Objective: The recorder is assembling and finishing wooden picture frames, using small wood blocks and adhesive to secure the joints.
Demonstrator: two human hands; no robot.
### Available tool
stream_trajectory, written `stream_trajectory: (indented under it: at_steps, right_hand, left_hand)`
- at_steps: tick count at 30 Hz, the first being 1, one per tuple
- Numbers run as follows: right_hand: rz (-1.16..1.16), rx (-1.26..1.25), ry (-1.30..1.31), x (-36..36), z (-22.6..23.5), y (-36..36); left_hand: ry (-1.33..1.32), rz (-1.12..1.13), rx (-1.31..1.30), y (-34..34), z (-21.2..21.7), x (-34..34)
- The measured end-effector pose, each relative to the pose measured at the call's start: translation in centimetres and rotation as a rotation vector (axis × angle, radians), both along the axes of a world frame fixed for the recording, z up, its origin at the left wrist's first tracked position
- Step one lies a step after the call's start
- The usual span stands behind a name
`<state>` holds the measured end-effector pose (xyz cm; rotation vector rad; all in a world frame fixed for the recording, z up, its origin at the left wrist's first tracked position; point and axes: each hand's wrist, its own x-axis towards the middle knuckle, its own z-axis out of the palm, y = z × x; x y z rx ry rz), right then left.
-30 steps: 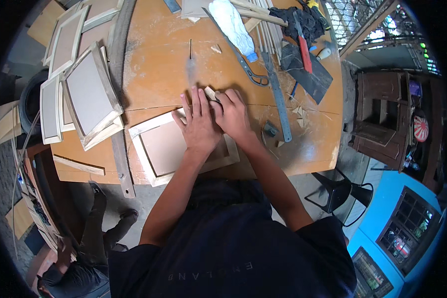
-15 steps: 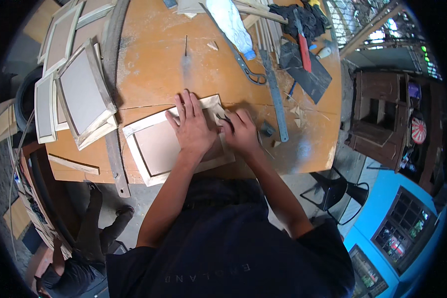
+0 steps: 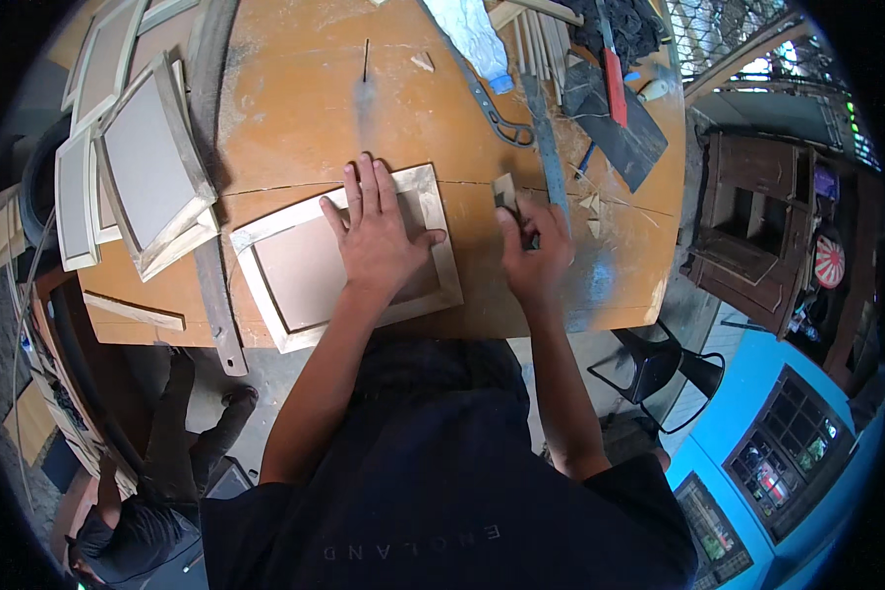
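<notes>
A light wooden frame with a beige panel (image 3: 300, 275) lies at a slant by the table's near edge. My left hand (image 3: 376, 231) rests flat on its panel, fingers spread toward the far rail and thumb pointing right. To the right of the frame and apart from it, my right hand (image 3: 539, 251) is closed, with thumb and fingers pinching a small flat tan-and-dark piece (image 3: 504, 192). Its exact kind does not show. A long grey metal strip (image 3: 541, 128) lies just beyond my right hand, which covers its near end.
Several similar frames (image 3: 147, 157) are stacked at the left, beside a long dark bar (image 3: 206, 147). A saw (image 3: 497, 118), a plastic bottle (image 3: 472, 49), a red-handled tool (image 3: 615, 93) and wood scraps (image 3: 592, 206) lie at the far right. Another person (image 3: 147, 521) is at lower left.
My right hand has lifted off the frame's right rail and moved right, with the small piece showing in its fingers. My left hand stays flat on the frame. The whole view has shifted slightly.
</notes>
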<state>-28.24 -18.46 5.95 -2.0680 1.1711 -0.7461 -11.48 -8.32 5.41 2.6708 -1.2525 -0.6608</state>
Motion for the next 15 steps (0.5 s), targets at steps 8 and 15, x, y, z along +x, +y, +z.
stream_trajectory:
  at_steps: [8, 15]
  right_hand:
    - [0.001, 0.045, 0.004, 0.1, -0.7, 1.1]
    - [-0.003, 0.072, -0.018, 0.2, -1.4, 1.2]
  left_hand:
    - [-0.075, -0.098, -0.043, 0.6, -0.7, -0.3]
    - [-0.066, -0.09, -0.075, 0.8, -0.6, -0.5]
